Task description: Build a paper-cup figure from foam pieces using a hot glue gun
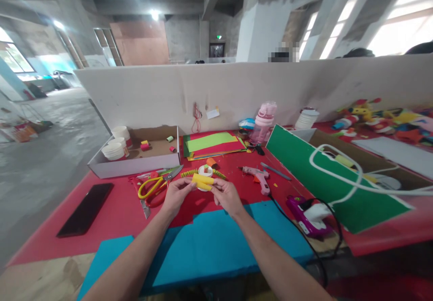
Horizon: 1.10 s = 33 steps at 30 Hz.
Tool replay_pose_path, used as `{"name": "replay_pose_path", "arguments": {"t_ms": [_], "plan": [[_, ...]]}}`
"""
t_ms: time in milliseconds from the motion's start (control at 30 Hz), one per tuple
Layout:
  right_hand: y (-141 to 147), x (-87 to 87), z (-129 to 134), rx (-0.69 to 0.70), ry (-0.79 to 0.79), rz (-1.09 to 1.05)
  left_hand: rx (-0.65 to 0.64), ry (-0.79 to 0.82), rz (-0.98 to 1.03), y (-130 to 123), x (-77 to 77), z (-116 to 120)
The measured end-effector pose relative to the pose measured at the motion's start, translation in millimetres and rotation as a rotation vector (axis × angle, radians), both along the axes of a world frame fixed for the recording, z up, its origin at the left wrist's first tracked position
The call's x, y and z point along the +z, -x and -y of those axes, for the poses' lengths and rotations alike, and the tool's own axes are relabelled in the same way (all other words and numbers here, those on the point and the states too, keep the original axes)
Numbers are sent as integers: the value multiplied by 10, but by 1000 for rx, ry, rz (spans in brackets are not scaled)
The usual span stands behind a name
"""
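Observation:
A yellow paper piece [203, 182], partly rolled, is held between both hands at the middle of the table. My left hand [178, 195] pinches its left end, and my right hand [227, 195] grips its right end. Just behind it lies a white round paper piece [205, 170] with green and yellow folded strips [189, 173] on either side. An orange paper roll [211, 163] rests farther back. Scissors with yellow handles [150, 187] lie left of my left hand. To the right of my right hand is a pink glue gun [259, 177].
A black phone [85, 210] lies at the left. Behind are an open box [135, 166] with paper cups, stacked coloured sheets [213, 144] and a pink bottle [263, 122]. At the right, a green board [324, 179] and a purple power strip [309, 219] with cables.

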State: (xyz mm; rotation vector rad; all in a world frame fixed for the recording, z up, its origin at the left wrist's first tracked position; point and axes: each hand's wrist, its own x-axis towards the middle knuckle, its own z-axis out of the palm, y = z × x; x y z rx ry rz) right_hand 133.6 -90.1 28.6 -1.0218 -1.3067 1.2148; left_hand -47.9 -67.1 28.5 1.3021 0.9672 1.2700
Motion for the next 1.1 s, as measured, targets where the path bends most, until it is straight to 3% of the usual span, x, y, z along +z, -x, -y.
{"name": "replay_pose_path", "arguments": {"t_ms": [133,367,567,833,1100], "plan": [[-7,27,25,1,-27,82,-1,-16,-16,5,12,2],[42,34,62,4,-2,16,25,-2,-28,5,2,-3],[44,15,33,-103,-2,66,-88,-28,-61,-12,0,24],[24,-9,28,-132,19,130,-225,-26,-87,23,44,43],[19,-10,49,-88,-8,191,-141,-65,-101,-17,-45,10]]}}
